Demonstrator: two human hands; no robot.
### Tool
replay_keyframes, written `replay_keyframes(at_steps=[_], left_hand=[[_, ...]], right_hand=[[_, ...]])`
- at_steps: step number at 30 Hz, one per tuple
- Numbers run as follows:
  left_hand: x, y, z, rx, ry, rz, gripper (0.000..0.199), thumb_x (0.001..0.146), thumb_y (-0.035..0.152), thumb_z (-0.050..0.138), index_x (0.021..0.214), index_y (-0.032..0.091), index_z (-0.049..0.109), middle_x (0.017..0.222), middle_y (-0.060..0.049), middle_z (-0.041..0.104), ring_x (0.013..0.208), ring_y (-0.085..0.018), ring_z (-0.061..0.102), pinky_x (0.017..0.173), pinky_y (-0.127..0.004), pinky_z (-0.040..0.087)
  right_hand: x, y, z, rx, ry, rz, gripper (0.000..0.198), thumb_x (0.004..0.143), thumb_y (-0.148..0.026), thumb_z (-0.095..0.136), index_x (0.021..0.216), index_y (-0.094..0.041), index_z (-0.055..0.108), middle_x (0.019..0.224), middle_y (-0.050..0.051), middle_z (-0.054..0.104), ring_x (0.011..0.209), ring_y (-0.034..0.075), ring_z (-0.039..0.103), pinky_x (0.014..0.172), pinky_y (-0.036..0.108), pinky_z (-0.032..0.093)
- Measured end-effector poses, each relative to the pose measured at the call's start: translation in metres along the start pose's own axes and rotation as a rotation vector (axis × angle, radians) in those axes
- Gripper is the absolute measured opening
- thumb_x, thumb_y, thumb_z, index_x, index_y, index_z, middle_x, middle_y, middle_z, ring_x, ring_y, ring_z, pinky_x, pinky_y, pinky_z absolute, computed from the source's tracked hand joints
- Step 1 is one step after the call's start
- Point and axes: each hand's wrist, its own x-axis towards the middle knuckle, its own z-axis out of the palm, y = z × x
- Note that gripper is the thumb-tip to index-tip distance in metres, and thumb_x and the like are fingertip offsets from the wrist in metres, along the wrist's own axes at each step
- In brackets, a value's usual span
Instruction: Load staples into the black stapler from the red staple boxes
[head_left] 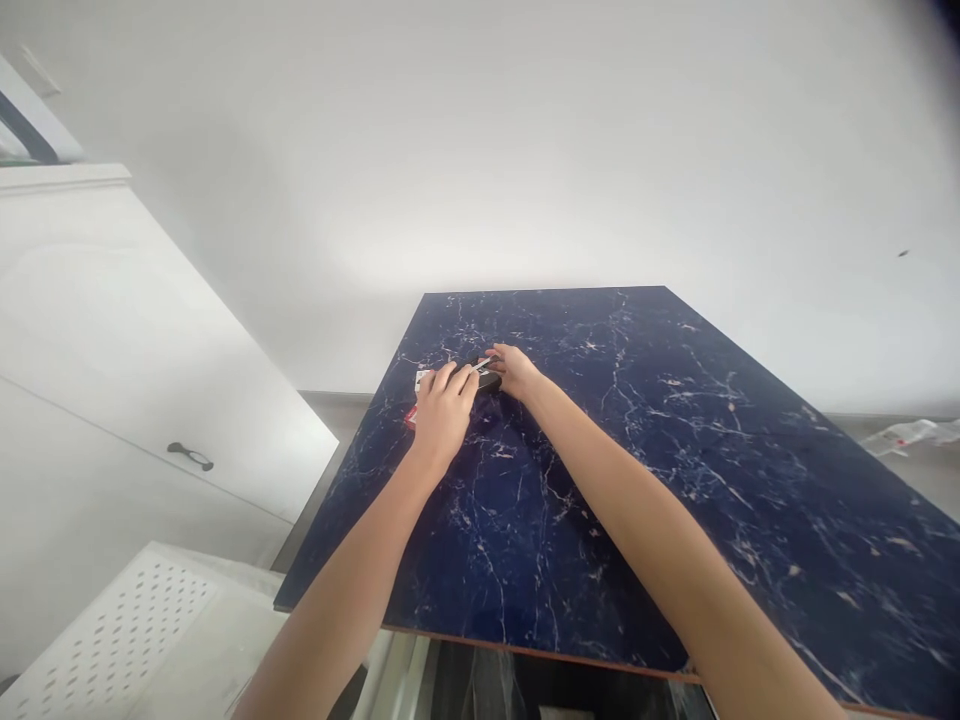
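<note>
On the far left part of the dark blue marbled tabletop (525,480), both hands meet around a small black object (490,381) with a pale, silvery strip. It has the look of a stapler lying opened, but most of it is covered. My left hand (445,400) is closed over its left side, fingers bent. At its right end, my right hand (513,370) closes its fingers on the tip. Whether a smaller piece is pinched there cannot be made out. Partly under my left hand lie a white printed piece (421,379) and a red piece (411,417).
A white wall (525,150) stands behind the table. To the left is a white cabinet (112,330) with a dark handle (190,457). Below it sits a white perforated panel (127,620). Clear plastic wrapping (911,436) lies beyond the table's right edge.
</note>
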Motion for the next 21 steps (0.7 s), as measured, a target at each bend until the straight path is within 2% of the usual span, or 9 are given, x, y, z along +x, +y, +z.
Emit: replay_keyframes(at_steps=[6, 9, 12, 15, 18, 21], left_hand=[[0.0, 0.001, -0.004, -0.044, 0.05, 0.072, 0.043, 0.098, 0.006, 0.043, 0.124, 0.025, 0.07, 0.132, -0.005, 0.068, 0.136, -0.03, 0.049, 0.109, -0.053, 0.036], [0.0, -0.002, -0.004, -0.043, 0.036, 0.048, 0.043, 0.097, 0.006, 0.042, 0.123, 0.026, 0.071, 0.131, -0.004, 0.068, 0.135, -0.031, 0.049, 0.109, -0.054, 0.034], [0.0, -0.006, -0.005, -0.049, 0.04, -0.034, 0.042, 0.095, 0.008, 0.047, 0.127, 0.026, 0.068, 0.131, -0.005, 0.068, 0.13, -0.031, 0.052, 0.107, -0.053, 0.035], [0.0, -0.008, -0.005, -0.081, 0.027, -0.154, 0.041, 0.092, 0.013, 0.056, 0.13, 0.025, 0.065, 0.128, -0.006, 0.07, 0.121, -0.03, 0.058, 0.102, -0.048, 0.04], [0.002, -0.01, -0.002, -0.119, -0.005, -0.275, 0.038, 0.092, 0.023, 0.061, 0.13, 0.024, 0.063, 0.12, -0.008, 0.073, 0.111, -0.03, 0.064, 0.098, -0.045, 0.043], [0.002, -0.014, 0.0, -0.152, 0.002, -0.376, 0.037, 0.091, 0.027, 0.062, 0.128, 0.022, 0.063, 0.116, -0.009, 0.073, 0.108, -0.029, 0.067, 0.096, -0.043, 0.045]], right_hand=[[-0.003, 0.01, -0.009, 0.076, -0.067, 0.01, 0.014, 0.098, -0.026, 0.048, 0.089, -0.018, 0.055, 0.077, 0.005, 0.063, 0.066, 0.015, 0.061, 0.059, 0.023, 0.053], [-0.001, 0.015, -0.013, 0.095, -0.122, -0.013, 0.005, 0.094, -0.021, 0.055, 0.091, -0.017, 0.056, 0.08, 0.006, 0.066, 0.068, 0.014, 0.063, 0.063, 0.023, 0.055], [0.0, 0.015, -0.017, 0.025, -0.105, -0.05, 0.004, 0.093, -0.021, 0.057, 0.092, -0.017, 0.057, 0.079, 0.004, 0.065, 0.064, 0.012, 0.06, 0.061, 0.022, 0.053], [-0.003, 0.012, -0.018, -0.177, -0.08, -0.197, 0.021, 0.098, -0.035, 0.05, 0.095, -0.018, 0.06, 0.081, 0.003, 0.065, 0.056, 0.011, 0.052, 0.054, 0.023, 0.047], [-0.013, 0.009, -0.016, -0.569, -0.111, -0.439, 0.04, 0.099, -0.047, 0.042, 0.091, -0.016, 0.066, 0.079, 0.005, 0.065, 0.059, 0.013, 0.052, 0.06, 0.026, 0.045], [-0.027, 0.008, -0.013, -0.926, -0.25, -0.636, 0.036, 0.095, -0.038, 0.043, 0.096, -0.016, 0.072, 0.078, 0.004, 0.067, 0.071, 0.017, 0.058, 0.073, 0.028, 0.046]])
